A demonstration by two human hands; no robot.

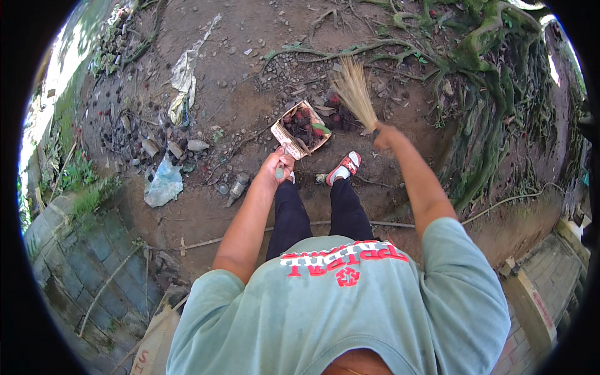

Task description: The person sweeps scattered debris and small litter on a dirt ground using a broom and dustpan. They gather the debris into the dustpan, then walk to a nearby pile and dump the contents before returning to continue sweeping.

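Observation:
My left hand [277,165] is closed round the handle of a cream dustpan [288,143], held low over the ground in front of my feet. Inside the pan lie dark debris, several reddish round fruits or husks [305,114] and a green leaf [320,129]. Out to the right, my right hand [387,137] grips the dark handle end of a straw broom [355,94]. The broom's pale bristles fan out away from me, over leaves and grit. Between broom and pan sits a small pile of dark litter with a red piece [334,99].
Mossy tree roots [478,62] spread across the right side. At left lie several discarded bottles [197,145], a bluish plastic sheet [164,182] and a torn white plastic strip [184,78]. A thin pipe [387,224] crosses behind my feet. Paving [78,262] borders the dirt.

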